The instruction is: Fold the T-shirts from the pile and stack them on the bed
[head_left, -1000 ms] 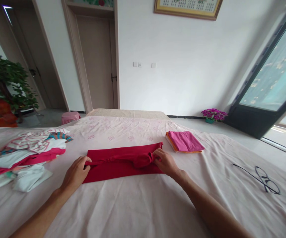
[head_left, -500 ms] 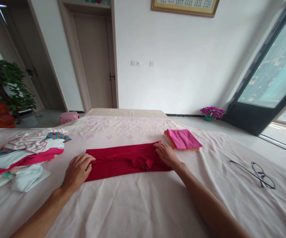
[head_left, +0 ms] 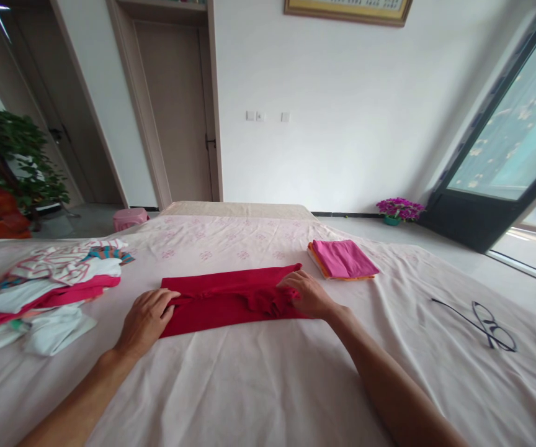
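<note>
A dark-red, rectangular folded cloth (head_left: 221, 311) lies at centre frame, its long axis running left to right between the hands, neither nearer: the left hand (head_left: 147, 318) pinches its left end; the right hand (head_left: 309, 294) curls over the rumpled right end, fingertips partly hidden, grip unclear.

The sheet (head_left: 231, 391) bears red cloth (head_left: 216, 315), heaped clothes (head_left: 66, 287), folded fabrics (head_left: 345, 259), glasses (head_left: 492, 326).

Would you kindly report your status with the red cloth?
Left hand, right hand on red cloth, opposite ends; cloth partly rumpled; pink-topped stack beyond right hand.
</note>
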Demonstrator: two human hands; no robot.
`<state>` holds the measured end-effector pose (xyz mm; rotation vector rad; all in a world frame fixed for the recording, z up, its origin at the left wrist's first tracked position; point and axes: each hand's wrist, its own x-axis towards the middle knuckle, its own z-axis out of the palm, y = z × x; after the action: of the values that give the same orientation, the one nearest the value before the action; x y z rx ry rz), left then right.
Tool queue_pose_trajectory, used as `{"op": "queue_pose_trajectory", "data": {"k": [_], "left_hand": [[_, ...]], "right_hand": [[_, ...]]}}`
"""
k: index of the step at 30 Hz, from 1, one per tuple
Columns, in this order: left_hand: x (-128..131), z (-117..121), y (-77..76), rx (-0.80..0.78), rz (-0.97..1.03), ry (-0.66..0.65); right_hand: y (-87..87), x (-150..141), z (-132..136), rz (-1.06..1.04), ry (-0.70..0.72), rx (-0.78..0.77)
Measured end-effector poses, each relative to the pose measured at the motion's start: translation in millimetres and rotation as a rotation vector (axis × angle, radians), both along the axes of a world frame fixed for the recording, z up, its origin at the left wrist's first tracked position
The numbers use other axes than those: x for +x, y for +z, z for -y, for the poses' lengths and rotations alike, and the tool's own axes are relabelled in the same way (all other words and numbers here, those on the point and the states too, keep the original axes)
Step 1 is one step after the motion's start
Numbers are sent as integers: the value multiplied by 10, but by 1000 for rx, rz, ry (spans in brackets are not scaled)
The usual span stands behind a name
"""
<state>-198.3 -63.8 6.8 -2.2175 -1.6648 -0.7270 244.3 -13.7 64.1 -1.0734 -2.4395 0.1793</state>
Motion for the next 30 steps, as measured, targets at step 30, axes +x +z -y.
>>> {"op": "queue_pose_trajectory", "data": {"k": [30], "left_hand": [[1620, -248, 444, -3, -32, -406]], "right_hand": [[-41, -17, -54, -273, -198, -91]]}}
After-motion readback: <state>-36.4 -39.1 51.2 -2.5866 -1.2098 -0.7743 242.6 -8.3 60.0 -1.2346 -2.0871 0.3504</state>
